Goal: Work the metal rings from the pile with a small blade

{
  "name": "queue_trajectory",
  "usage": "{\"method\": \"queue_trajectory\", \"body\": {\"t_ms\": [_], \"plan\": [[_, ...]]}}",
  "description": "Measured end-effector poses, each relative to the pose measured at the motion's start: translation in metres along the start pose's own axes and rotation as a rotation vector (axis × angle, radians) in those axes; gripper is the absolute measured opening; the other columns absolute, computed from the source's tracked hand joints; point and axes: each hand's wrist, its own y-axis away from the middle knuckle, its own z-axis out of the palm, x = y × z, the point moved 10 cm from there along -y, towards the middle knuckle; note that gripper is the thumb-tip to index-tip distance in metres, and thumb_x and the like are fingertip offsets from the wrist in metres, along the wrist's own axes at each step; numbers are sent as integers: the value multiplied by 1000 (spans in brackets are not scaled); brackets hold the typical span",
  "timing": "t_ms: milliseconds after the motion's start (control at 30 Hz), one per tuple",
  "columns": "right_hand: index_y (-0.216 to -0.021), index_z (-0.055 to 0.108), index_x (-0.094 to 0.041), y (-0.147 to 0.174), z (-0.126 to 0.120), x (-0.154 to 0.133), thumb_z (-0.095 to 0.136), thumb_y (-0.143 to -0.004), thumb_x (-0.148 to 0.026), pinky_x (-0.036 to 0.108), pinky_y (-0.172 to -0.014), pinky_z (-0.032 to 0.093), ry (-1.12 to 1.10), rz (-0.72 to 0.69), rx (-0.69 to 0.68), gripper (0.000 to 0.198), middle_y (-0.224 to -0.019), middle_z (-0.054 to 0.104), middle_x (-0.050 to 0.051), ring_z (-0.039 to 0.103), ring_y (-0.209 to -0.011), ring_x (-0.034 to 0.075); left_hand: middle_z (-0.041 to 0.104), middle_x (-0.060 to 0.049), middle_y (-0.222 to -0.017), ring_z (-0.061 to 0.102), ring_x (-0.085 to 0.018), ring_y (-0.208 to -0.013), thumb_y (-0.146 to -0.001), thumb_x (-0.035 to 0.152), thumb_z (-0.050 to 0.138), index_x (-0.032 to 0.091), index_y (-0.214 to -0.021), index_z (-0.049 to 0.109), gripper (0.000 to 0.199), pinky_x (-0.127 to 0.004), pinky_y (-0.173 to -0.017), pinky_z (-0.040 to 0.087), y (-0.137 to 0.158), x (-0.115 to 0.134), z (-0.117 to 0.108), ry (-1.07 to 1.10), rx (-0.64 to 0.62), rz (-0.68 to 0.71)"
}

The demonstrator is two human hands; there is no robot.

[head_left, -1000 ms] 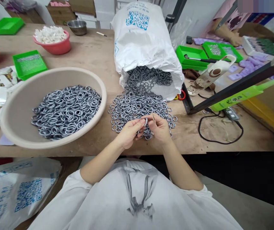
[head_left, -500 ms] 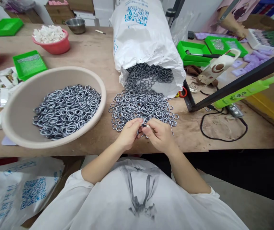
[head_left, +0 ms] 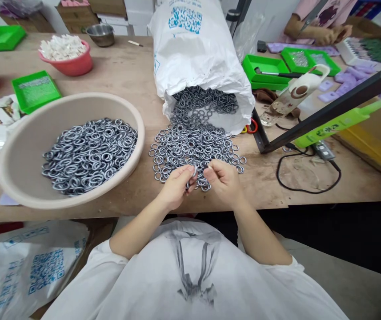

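The right hand [head_left: 225, 182] has moved away from the left hand [head_left: 177, 186], so there is now a small gap between them. The left thumb and finger pinch one grey ring [head_left: 195, 170]. The right hand pinches a small dark-tipped thing [head_left: 205, 165], too tiny to make out well. It looks like the step is working on one ring at a time, and the next move seems to call for keeping that ring steady. Just past the hands is a loose pile of rings [head_left: 190, 146], with a big basin [head_left: 20, 151] of rings to its left. Behind the pile, a white bag [head_left: 197, 58] lies with its mouth open and rings inside. Far off at the right are another person's hands [head_left: 325, 36].
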Motion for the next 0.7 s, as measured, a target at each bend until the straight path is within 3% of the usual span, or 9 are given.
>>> {"method": "queue_trajectory", "body": {"t_ms": [133,233,333,400,467,533,633,700], "plan": [[-83,64,-21,-19,2,26,59,-91,-56,31,-65,36,237,109,42,36,-79,62,4,55,-73,20,44,5,-63,41,-4,-45,-75,43,71,15,-78,61,30,-18,-41,26,-5,2,-14,74,50,-19],[-105,70,-22,-44,19,50,66,-88,-44,32,-70,38,486,181,-53,28,-103,66,10,61,-86,25,46,5,-64,43,-6,-46,-72,29,66,17,-96,67,27,-18,-39,28,-7,4,-28,112,105,1],[-97,72,-21,-62,36,66,63,-91,-32,32,-68,36,651,230,-164,15,-105,64,12,61,-84,24,51,4,-66,47,-7,-47,-68,24,60,18,-90,65,24,-18,-37,27,-8,4,-42,147,174,10],[-84,70,-20,-66,35,67,64,-90,-29,31,-66,35,633,234,-153,13,-98,63,11,59,-80,22,54,2,-68,50,-8,-48,-68,29,58,18,-81,62,17,-18,-35,27,-8,3,-49,177,193,-3],[-71,64,-19,-63,31,62,65,-89,-33,30,-63,33,454,214,-107,23,-83,60,7,54,-72,19,56,0,-69,52,-9,-49,-72,38,58,17,-76,59,21,-18,-35,26,-9,1,-51,193,194,-20],[-65,57,-20,-52,29,56,63,-90,-43,29,-58,31,114,229,-100,34,-66,51,1,46,-61,15,56,1,-68,51,-8,-48,-75,47,61,17,-76,58,30,-17,-34,23,-10,-1,-51,158,205,-22],[-70,57,-22,-27,39,45,63,-83,-64,26,-49,26,-399,329,-168,45,-53,41,-5,33,-49,11,52,4,-65,44,-5,-44,-73,54,73,18,-81,57,40,-17,-35,19,-13,-4,-43,26,204,-4],[-71,57,-22,-13,44,35,67,-75,-72,25,-46,24,-564,381,-183,51,-51,40,-6,29,-46,9,50,5,-62,41,-5,-44,-71,59,75,19,-80,57,45,-17,-37,21,-16,-6,-31,-54,159,28]]}}
